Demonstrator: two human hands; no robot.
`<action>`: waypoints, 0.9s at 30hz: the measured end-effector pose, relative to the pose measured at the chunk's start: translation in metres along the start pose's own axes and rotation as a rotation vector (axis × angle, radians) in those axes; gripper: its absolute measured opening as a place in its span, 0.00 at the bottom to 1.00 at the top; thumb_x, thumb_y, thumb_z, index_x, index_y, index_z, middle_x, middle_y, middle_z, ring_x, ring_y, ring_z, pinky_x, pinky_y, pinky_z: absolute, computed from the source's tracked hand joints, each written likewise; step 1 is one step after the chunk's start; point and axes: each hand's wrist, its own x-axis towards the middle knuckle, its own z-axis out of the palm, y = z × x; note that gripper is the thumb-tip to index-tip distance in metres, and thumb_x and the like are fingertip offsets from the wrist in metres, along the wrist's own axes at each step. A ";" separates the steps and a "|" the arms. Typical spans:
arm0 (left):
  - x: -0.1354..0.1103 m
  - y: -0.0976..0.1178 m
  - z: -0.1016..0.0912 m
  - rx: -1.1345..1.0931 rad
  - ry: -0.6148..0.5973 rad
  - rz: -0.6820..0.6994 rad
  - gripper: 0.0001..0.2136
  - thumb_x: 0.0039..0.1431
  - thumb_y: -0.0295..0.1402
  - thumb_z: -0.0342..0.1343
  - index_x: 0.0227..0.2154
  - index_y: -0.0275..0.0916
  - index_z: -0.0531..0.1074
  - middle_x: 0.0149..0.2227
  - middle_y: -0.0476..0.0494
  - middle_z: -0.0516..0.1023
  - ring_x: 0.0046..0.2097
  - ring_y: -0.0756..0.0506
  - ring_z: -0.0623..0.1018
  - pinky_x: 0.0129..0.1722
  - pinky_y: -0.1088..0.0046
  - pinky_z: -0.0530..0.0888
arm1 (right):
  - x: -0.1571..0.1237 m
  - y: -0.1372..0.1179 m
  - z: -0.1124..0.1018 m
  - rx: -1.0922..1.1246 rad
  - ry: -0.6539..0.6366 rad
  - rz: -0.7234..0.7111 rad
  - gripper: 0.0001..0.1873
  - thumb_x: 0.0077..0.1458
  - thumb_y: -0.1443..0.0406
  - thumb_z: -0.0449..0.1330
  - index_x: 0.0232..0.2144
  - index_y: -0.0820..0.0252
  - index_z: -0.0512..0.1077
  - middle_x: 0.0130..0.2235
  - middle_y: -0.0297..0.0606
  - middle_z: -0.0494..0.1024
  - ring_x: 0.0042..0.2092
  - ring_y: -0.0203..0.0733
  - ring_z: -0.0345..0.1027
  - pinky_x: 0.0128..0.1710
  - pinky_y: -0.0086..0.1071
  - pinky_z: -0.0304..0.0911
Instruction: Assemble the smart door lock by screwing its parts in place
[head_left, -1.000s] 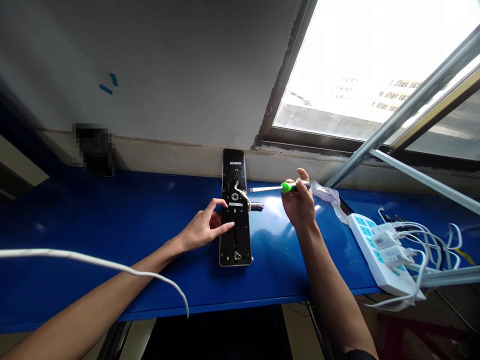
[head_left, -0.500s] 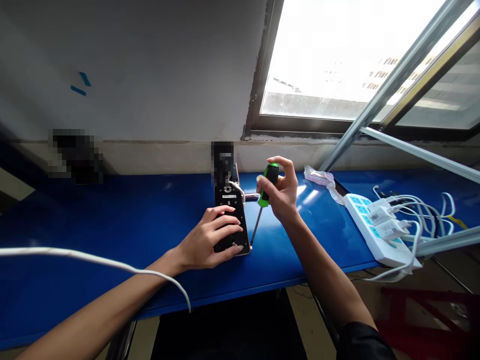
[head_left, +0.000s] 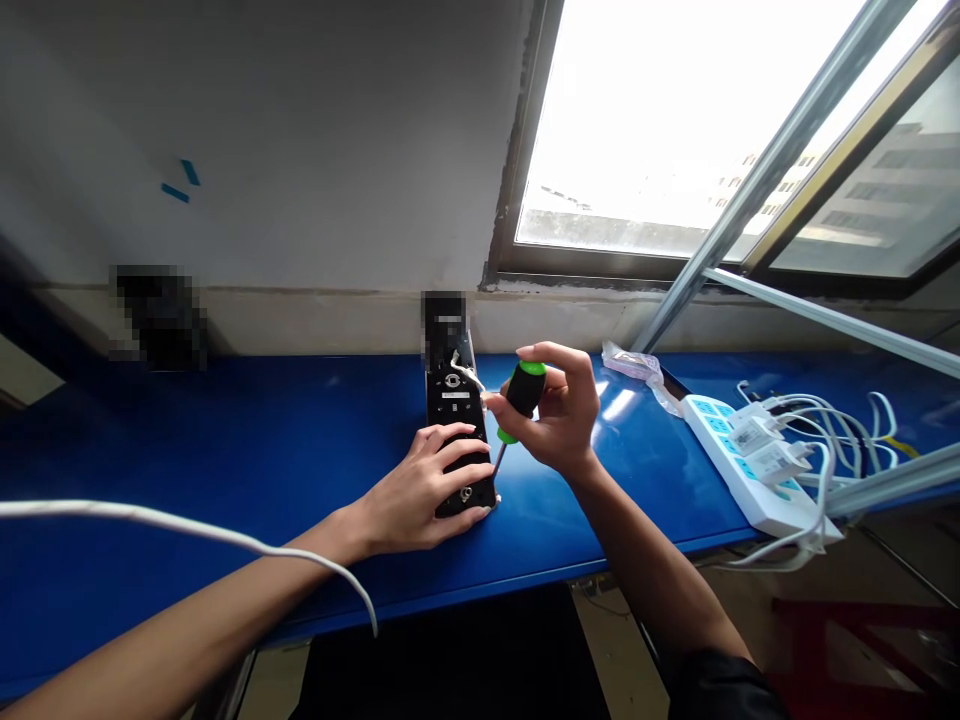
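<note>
A long black door-lock panel [head_left: 454, 410] lies flat on the blue table [head_left: 262, 450], its far end against the wall. My left hand [head_left: 420, 492] rests on the panel's near end, fingers spread flat, pressing it down. My right hand [head_left: 556, 412] is closed round a screwdriver [head_left: 517, 400] with a black and green handle. The screwdriver points steeply down, its tip at the panel's near right part beside my left fingers. A white wire [head_left: 466, 375] loops out of the panel's middle.
A white power strip [head_left: 739, 465] with several plugs and white cables lies at the table's right. A clear plastic bag [head_left: 634, 362] sits by the window sill. A white cable [head_left: 225, 540] crosses my left forearm. Metal window bars slant down at right.
My right hand swung the screwdriver from level to pointing down and brought its tip onto the panel. My left hand slid toward the panel's near end and flattened on it.
</note>
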 end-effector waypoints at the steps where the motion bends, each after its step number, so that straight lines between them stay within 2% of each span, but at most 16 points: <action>1: 0.000 0.000 0.001 0.001 0.000 -0.001 0.18 0.69 0.41 0.60 0.58 0.44 0.76 0.62 0.35 0.76 0.69 0.28 0.66 0.66 0.43 0.65 | -0.001 0.000 0.001 -0.005 0.013 -0.005 0.25 0.56 0.62 0.73 0.50 0.45 0.66 0.25 0.23 0.73 0.19 0.34 0.66 0.16 0.33 0.64; 7: -0.002 -0.002 0.003 0.009 -0.010 -0.001 0.16 0.70 0.42 0.59 0.57 0.45 0.76 0.63 0.37 0.75 0.69 0.29 0.65 0.66 0.45 0.63 | -0.002 0.002 0.004 -0.070 0.064 -0.074 0.24 0.55 0.62 0.73 0.50 0.46 0.67 0.26 0.24 0.72 0.21 0.34 0.67 0.18 0.33 0.64; 16: -0.001 -0.006 0.006 0.060 -0.013 0.021 0.19 0.71 0.45 0.58 0.59 0.45 0.76 0.63 0.36 0.75 0.67 0.30 0.66 0.65 0.47 0.63 | -0.002 0.006 0.003 -0.053 -0.030 -0.141 0.29 0.54 0.59 0.75 0.54 0.44 0.67 0.33 0.28 0.76 0.23 0.35 0.69 0.21 0.34 0.70; 21: -0.001 -0.007 0.005 0.069 -0.025 0.029 0.18 0.72 0.45 0.57 0.59 0.44 0.76 0.63 0.35 0.74 0.68 0.30 0.66 0.65 0.46 0.62 | -0.004 -0.004 0.011 -0.105 0.095 -0.108 0.25 0.56 0.63 0.72 0.50 0.46 0.64 0.29 0.24 0.68 0.21 0.32 0.63 0.19 0.31 0.61; 27: -0.001 -0.007 0.005 0.038 -0.032 0.026 0.17 0.72 0.44 0.58 0.58 0.43 0.76 0.65 0.36 0.72 0.69 0.29 0.64 0.65 0.46 0.62 | -0.002 -0.010 0.021 -0.210 0.240 -0.056 0.19 0.59 0.66 0.66 0.46 0.50 0.60 0.25 0.19 0.58 0.20 0.28 0.56 0.19 0.29 0.55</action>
